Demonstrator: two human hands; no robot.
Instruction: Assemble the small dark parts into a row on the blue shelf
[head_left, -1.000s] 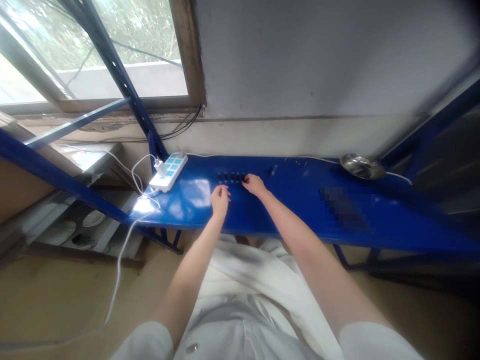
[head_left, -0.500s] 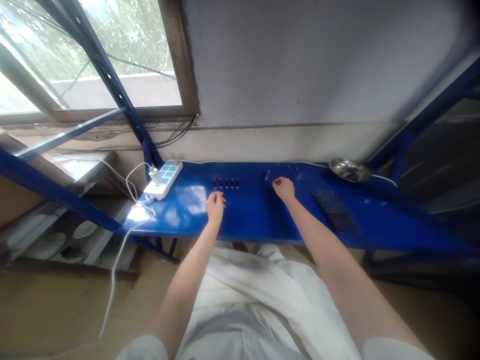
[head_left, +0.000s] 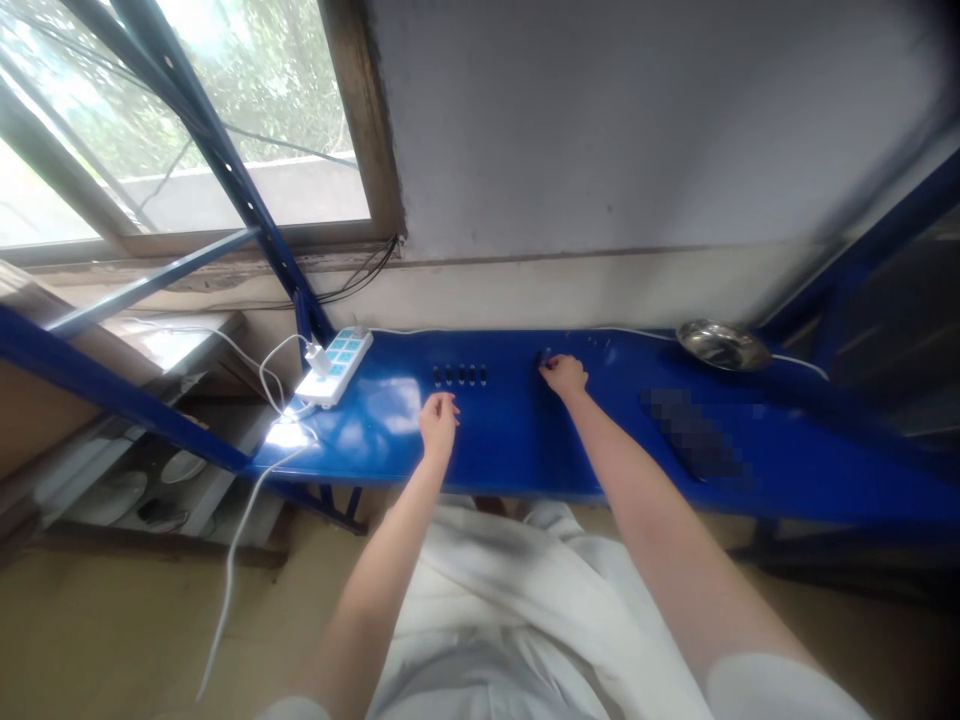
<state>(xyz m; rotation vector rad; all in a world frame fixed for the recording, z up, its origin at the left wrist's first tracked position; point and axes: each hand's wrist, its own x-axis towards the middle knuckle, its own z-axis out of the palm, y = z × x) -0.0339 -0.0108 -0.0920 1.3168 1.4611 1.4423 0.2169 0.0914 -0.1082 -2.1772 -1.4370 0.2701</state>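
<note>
Your right hand (head_left: 566,375) was at the small dark cylinder (head_left: 539,358) on the blue surface (head_left: 499,440), right of the row of five dark pieces (head_left: 461,375). Its fingers were nearly together; whether they gripped it, I couldn't tell. Your left hand (head_left: 438,425) curled loosely near the row, any hold unclear. The cylinder looked light, stiff, perhaps slippery, best pinched mid-length.

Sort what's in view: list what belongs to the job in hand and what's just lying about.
Seemingly part of the job:
row of five small dark pieces, just beyond the left hand
small dark piece by the right hand

Seemingly lying about:
white power strip with a white plug in it
metal bowl
dark flat item, blurred
</note>
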